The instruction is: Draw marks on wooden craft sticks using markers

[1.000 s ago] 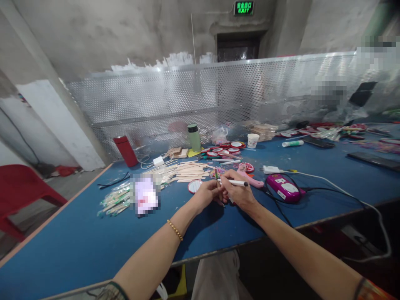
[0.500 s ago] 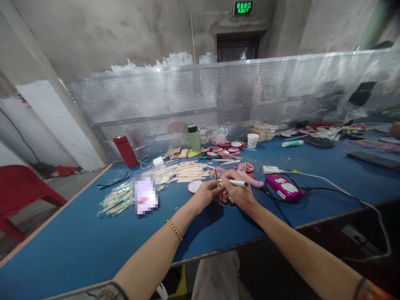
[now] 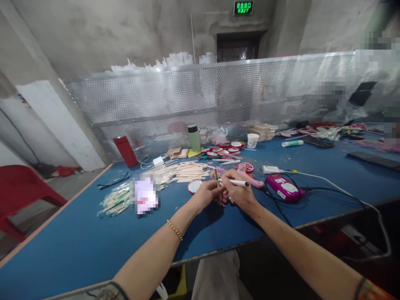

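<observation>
My right hand (image 3: 240, 193) is closed round a white marker pen (image 3: 235, 182), whose black end points to the right. My left hand (image 3: 211, 195) pinches a thin stick (image 3: 216, 175) with a green part near its top, upright against the pen's left end. Both hands meet just above the blue table, and the fingers partly hide what lies between them. Left of my hands lies a small round mirror (image 3: 194, 187) with a red rim. Behind it, flat wooden sticks (image 3: 192, 171) are spread out. A pink handled tool (image 3: 254, 180) lies right beside my right hand.
A purple device (image 3: 283, 188) with black cords and a white charger (image 3: 271, 169) lie to the right. Bagged green-tipped sticks (image 3: 115, 201) lie left. Behind stand a red bottle (image 3: 125, 151), a green bottle (image 3: 194, 139), a paper cup (image 3: 252, 141) and piled round mirrors (image 3: 235, 144).
Both hands stay in almost the same place, still holding the pen and the stick. The pen's black end has shifted very slightly to the right.
</observation>
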`<state>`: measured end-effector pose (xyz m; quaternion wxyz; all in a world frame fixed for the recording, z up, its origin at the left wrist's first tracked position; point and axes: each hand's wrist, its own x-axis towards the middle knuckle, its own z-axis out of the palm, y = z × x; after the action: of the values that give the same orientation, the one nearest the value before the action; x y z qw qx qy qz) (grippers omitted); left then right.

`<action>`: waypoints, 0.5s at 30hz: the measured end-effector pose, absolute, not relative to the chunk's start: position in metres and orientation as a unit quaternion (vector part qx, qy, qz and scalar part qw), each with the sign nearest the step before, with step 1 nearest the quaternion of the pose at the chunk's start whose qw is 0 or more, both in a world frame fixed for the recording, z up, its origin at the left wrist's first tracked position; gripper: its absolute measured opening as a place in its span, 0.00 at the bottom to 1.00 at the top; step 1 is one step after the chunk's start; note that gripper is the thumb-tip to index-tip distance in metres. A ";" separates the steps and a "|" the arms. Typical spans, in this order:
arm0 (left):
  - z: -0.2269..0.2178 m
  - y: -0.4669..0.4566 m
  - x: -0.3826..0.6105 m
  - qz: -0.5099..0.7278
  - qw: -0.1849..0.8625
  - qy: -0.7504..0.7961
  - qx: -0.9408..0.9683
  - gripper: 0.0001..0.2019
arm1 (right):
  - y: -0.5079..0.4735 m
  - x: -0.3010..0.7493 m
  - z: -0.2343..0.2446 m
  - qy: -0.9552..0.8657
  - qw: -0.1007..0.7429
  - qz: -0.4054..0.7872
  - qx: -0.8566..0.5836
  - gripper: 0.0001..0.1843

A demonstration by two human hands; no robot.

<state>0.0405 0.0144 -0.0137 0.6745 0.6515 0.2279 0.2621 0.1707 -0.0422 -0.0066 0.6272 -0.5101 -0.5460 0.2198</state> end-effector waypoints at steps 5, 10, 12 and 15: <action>-0.012 0.014 0.040 0.261 0.676 0.231 0.650 0.27 | -0.043 0.170 -0.006 -0.545 0.626 0.219 -0.513 0.17; -0.012 0.013 0.040 0.264 0.674 0.238 0.648 0.28 | -0.042 0.170 -0.005 -0.550 0.617 0.226 -0.516 0.15; -0.012 0.013 0.041 0.265 0.672 0.238 0.649 0.28 | -0.042 0.170 -0.005 -0.549 0.618 0.231 -0.513 0.15; -0.013 0.014 0.041 0.266 0.670 0.234 0.652 0.28 | -0.043 0.169 -0.004 -0.542 0.620 0.242 -0.513 0.15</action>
<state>0.0411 0.0137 -0.0129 0.6701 0.6521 0.2343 0.2664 0.1693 -0.0430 -0.0042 0.6201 -0.5128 -0.5420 0.2422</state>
